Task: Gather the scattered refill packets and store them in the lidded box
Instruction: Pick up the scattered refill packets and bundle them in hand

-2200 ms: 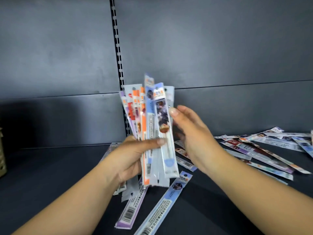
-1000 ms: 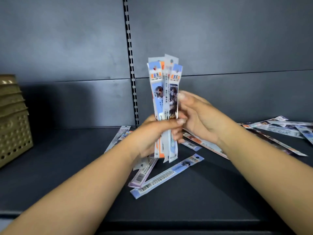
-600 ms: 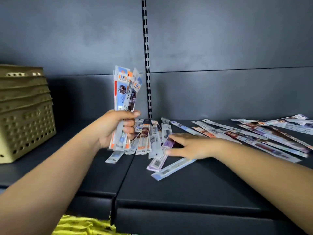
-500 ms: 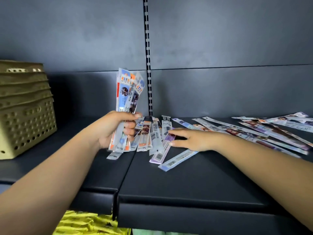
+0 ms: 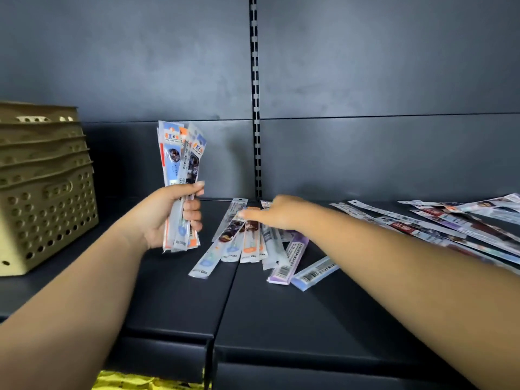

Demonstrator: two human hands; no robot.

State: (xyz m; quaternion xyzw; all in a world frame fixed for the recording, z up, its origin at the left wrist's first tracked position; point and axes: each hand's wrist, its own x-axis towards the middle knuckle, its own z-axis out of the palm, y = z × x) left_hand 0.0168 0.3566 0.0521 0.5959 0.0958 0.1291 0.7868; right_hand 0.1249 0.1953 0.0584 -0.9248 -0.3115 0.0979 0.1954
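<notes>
My left hand (image 5: 168, 215) grips an upright bundle of long refill packets (image 5: 181, 156) above the dark shelf. My right hand (image 5: 277, 212) reaches across a loose fan of packets (image 5: 247, 243) lying at the shelf's middle, fingers stretched out and touching the upper ends of them. More packets (image 5: 439, 220) lie scattered toward the right edge. A purple-ended packet (image 5: 287, 260) and a blue one (image 5: 315, 273) stick out nearest me. No lidded box shows in the head view.
A stack of tan perforated baskets (image 5: 42, 192) stands on the shelf (image 5: 281, 311) at the left. A slotted upright (image 5: 255, 108) runs down the grey back wall. Something yellow (image 5: 132, 382) shows below the shelf's front edge.
My right hand let go of the bundle and dropped to the packets on the shelf, then slid further back over them. My left hand carried the bundle leftward. The view swung left, revealing the baskets.
</notes>
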